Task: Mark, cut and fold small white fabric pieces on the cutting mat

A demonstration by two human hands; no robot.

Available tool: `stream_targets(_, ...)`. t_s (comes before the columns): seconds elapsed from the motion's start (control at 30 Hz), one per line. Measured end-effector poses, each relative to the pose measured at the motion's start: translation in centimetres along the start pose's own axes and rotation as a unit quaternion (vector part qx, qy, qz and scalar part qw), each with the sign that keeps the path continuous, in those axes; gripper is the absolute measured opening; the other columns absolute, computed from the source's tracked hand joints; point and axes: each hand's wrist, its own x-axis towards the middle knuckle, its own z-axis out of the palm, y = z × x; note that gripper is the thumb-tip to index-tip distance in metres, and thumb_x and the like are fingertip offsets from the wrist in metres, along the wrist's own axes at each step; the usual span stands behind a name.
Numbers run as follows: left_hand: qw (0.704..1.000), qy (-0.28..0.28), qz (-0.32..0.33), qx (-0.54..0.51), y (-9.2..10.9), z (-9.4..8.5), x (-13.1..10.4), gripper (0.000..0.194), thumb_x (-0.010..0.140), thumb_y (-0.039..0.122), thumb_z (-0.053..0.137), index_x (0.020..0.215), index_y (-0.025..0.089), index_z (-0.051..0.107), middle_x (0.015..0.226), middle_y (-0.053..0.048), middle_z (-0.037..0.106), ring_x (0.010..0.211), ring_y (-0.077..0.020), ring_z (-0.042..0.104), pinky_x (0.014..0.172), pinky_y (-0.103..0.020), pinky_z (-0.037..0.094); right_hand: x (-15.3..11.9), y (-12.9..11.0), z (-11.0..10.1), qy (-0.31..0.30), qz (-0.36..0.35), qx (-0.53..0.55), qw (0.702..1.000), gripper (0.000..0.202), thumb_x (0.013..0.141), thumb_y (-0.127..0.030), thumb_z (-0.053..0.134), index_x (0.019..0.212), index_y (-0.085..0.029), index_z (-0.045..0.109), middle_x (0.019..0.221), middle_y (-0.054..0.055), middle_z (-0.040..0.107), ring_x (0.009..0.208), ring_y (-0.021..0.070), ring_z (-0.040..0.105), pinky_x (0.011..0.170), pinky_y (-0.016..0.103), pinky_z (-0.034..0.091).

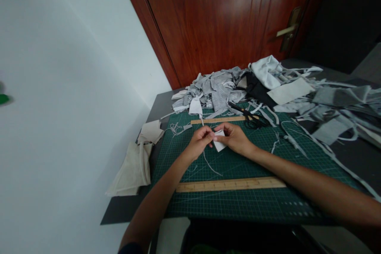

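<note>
A small pale piece of cloth (219, 145) is held over the green cutting mat (244, 202). My right hand (235, 138) pinches it from the right between thumb and fingers. At its upper left edge, the fingertips of my left hand (200, 139) are pressed together, nearly touching my right fingertips; what exactly they grip is too small to tell. A thin grey cord (210, 166) trails over the mat below my left hand, and a strip runs upward behind it.
Wooden rulers lie before (232, 185) and behind (222, 120) my hands. Black scissors (251, 118) rest beyond my right hand. Grey scraps (218, 87) are heaped at the back and right. Folded beige cloth (135, 168) sits left, near the wall.
</note>
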Motion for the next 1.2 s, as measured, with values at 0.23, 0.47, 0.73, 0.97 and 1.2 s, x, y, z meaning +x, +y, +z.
stream_targets(0.23, 0.995, 0.080, 0.055, 0.018, -0.6, 0.0, 0.4, 0.049, 0.078, 0.064, 0.075, 0.078, 0.019, 0.056, 0.066, 0.004, 0.055, 0.060, -0.0114, 0.052, 0.058, -0.023, 0.043, -0.3, -0.7, 0.1, -0.003, 0.021, 0.029, 0.999, 0.040, 0.070, -0.055, 0.086, 0.078, -0.020, 0.067, 0.066, -0.002, 0.066, 0.057, 0.0140, 0.056, 0.054, 0.027, 0.043)
stream_targets(0.47, 0.997, 0.072, 0.029, -0.028, -0.9, 0.4, 0.3, 0.050, 0.076, 0.062, 0.079, 0.079, 0.018, 0.054, 0.063, 0.004, 0.059, 0.053, -0.0113, 0.058, 0.052, -0.023, 0.049, -0.6, -0.1, -0.1, 0.011, -0.039, -0.068, 0.997, 0.047, 0.083, -0.065, 0.070, 0.071, -0.022, 0.055, 0.060, -0.003, 0.055, 0.055, 0.0133, 0.048, 0.051, 0.026, 0.037)
stream_targets(0.73, 0.987, 0.090, -0.020, -0.131, -0.3, 1.0, -0.2, 0.053, 0.070, 0.058, 0.087, 0.080, 0.016, 0.054, 0.067, 0.002, 0.063, 0.057, -0.0130, 0.063, 0.053, -0.027, 0.059, -0.9, -0.3, -0.1, 0.000, -0.058, -0.184, 0.981, 0.039, 0.096, -0.059, 0.054, 0.086, -0.022, 0.058, 0.059, -0.003, 0.055, 0.050, 0.0147, 0.051, 0.046, 0.026, 0.040)
stream_targets(0.97, 0.934, 0.142, -0.132, -0.301, 0.8, 0.0, 0.6, 0.026, 0.085, 0.027, 0.081, 0.085, 0.015, 0.059, 0.080, -0.003, 0.070, 0.064, -0.0127, 0.067, 0.050, -0.020, 0.056, -0.4, -0.3, -1.2, -0.025, -0.191, -0.183, 0.964, 0.039, 0.106, -0.047, 0.041, 0.129, -0.023, 0.062, 0.107, 0.009, 0.074, 0.098, 0.0245, 0.071, 0.089, 0.042, 0.058)
stream_targets(1.2, 0.900, 0.147, -0.207, -0.353, 1.6, 0.3, 0.5, 0.009, 0.094, 0.013, 0.068, 0.088, 0.014, 0.061, 0.078, -0.002, 0.067, 0.058, -0.0096, 0.064, 0.049, -0.018, 0.055, -0.3, -1.0, -2.6, -0.080, -0.327, -0.330, 0.882, 0.044, 0.095, -0.038, 0.068, 0.137, -0.029, 0.062, 0.151, 0.012, 0.055, 0.140, 0.0331, 0.049, 0.115, 0.058, 0.038)
